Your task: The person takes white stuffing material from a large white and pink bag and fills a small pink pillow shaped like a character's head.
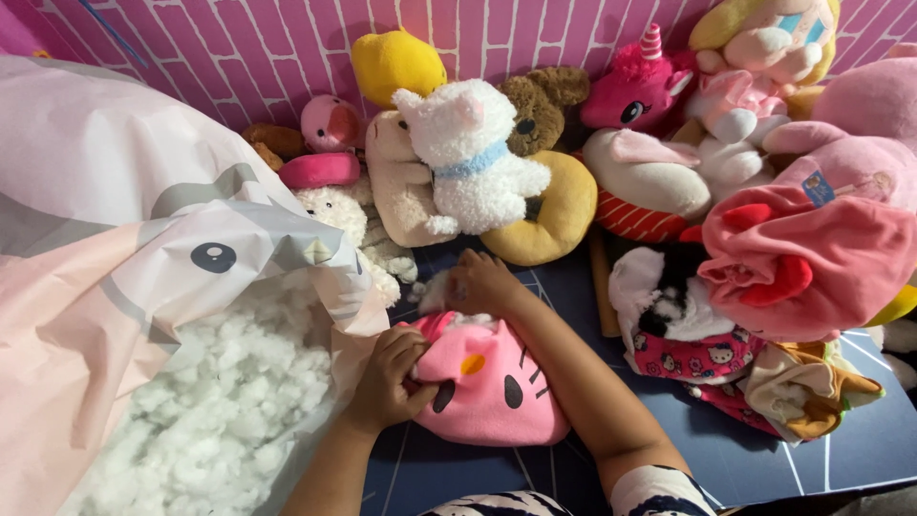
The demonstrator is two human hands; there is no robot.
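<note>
Big bag point(115, 248): lying at far left, pale pink and white with grey bands and a printed dark eye; mouth gaping toward the middle.
Stuffing point(220, 401): white fluffy fibre spilling out of the bag mouth, bottom left.
Left hand point(387, 377): grip closing tight on the left edge of the pink cat plush skin, fingers curled and pinching the fabric, just beside the bag mouth.
Pink cat plush skin point(492, 387): lying flat on the dark blue surface point(841, 449) at bottom centre, between both hands; black oval eyes, yellow nose and whisker lines facing up; looking limp.
Right hand point(480, 284): grip bunching over the top opening of the skin, fingers bent down; a tuft of white fibre showing at the fingertips, cannot tell how much it is holding.
Small toys: pink flamingo plush point(330, 122) and cream lamb plush point(334, 210) sitting near the wall, behind the bag.
Yellow plush point(396, 62): leaning on the pink brick-pattern wall point(239, 48).
White cat plush point(468, 153): sitting upright with a light blue collar, in front of a brown bear plush point(535, 105).
Unicorn plush point(640, 86): magenta, striped horn, right of centre.
Label: small blue tag point(817, 188) sticking to the pink plush pile point(812, 248) at right; print too small to tell.
Patterned fabric point(702, 358): dark pink with small cat faces, lying under that pile.
</note>
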